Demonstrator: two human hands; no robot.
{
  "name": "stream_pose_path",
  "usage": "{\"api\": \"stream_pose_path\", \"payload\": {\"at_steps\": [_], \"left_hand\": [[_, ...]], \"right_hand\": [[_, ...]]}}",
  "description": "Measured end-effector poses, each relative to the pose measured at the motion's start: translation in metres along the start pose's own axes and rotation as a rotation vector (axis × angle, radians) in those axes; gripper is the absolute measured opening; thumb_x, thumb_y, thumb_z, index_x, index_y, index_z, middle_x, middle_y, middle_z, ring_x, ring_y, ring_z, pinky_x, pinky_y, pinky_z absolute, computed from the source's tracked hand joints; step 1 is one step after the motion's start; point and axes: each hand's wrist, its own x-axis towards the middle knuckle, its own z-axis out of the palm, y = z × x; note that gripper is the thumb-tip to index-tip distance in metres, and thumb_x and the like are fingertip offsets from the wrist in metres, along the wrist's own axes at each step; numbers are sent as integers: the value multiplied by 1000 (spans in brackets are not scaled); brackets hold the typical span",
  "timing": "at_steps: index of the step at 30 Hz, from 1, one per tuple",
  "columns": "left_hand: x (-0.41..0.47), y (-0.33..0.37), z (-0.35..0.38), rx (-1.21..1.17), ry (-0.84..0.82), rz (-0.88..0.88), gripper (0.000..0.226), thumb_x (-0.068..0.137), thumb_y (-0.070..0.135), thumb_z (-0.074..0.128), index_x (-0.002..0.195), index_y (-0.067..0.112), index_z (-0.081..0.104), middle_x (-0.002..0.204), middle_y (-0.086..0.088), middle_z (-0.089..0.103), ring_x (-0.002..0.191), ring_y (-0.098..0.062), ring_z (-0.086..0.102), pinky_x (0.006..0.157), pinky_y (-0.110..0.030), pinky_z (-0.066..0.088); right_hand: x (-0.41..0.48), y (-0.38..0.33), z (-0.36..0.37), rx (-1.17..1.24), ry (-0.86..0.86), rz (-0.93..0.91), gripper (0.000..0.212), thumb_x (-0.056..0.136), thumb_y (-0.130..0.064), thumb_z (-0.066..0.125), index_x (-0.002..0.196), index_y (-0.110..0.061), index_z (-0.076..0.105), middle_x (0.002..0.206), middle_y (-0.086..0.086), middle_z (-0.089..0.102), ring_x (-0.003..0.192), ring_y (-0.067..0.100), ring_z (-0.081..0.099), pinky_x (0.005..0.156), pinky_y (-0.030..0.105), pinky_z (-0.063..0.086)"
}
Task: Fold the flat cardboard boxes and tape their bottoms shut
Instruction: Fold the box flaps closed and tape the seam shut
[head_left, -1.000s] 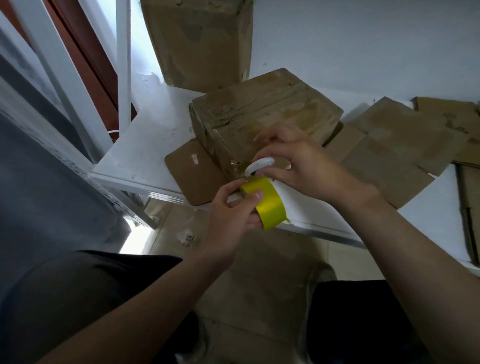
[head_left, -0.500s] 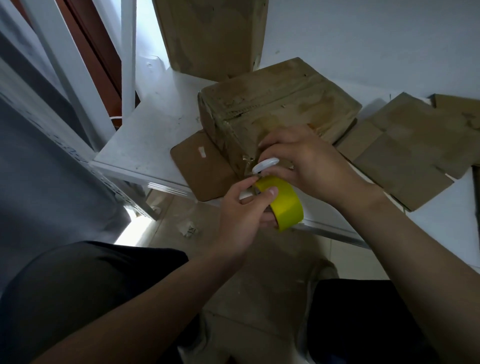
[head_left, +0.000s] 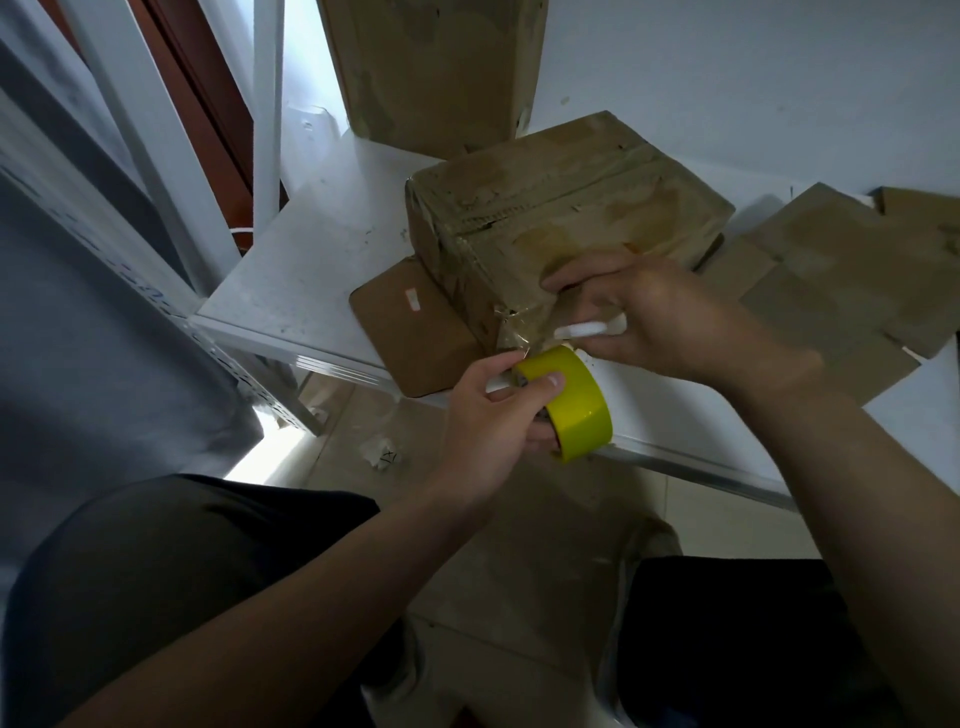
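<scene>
A folded brown cardboard box (head_left: 561, 202) lies on the white table (head_left: 306, 275), clear tape running over its top seam and down its near face. My left hand (head_left: 493, 415) grips a yellow tape roll (head_left: 574, 402) just below the box's near edge, thumb and fingers curled round the ring. A strip of clear tape stretches from the roll up to the box. My right hand (head_left: 660, 317) holds a small white tool (head_left: 589, 329) against that strip, its forefinger touching the box's near face.
A loose box flap (head_left: 410, 332) lies flat at the table's front edge. Flat cardboard sheets (head_left: 841, 291) cover the right of the table. Another upright box (head_left: 436, 67) stands at the back. White shelf posts (head_left: 156, 130) rise at the left. Floor lies below.
The view has shifted, so the box sits further right and higher. Both hands stay at the box's near edge; my right hand has lifted slightly, with the white tool now lying flatter.
</scene>
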Motion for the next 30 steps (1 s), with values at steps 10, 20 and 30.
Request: {"api": "stream_pose_path", "payload": {"at_steps": [10, 20, 30], "left_hand": [[-5, 0, 2, 194, -2, 27, 53, 59, 47, 84, 107, 35, 67, 102, -4, 74, 81, -23, 77, 71, -43, 64], [-3, 6, -2, 426, -13, 147, 49, 57, 60, 79, 102, 46, 67, 101, 7, 72, 81, -13, 75, 67, -34, 62], [-5, 24, -18, 619, -60, 213, 47, 65, 51, 77, 109, 39, 65, 99, 6, 73, 83, -17, 74, 80, -49, 61]], "right_hand": [[-31, 26, -7, 160, 131, 172, 19, 76, -15, 85, 78, -8, 67, 96, 0, 66, 84, 13, 61, 73, 30, 48], [-67, 70, 20, 184, 56, 545, 44, 66, -61, 78, 95, -31, 66, 97, -9, 63, 71, 3, 61, 64, 18, 43], [5, 19, 21, 10, 365, 15, 60, 84, -56, 69, 128, -15, 68, 138, 6, 61, 127, 25, 53, 108, 36, 38]]}}
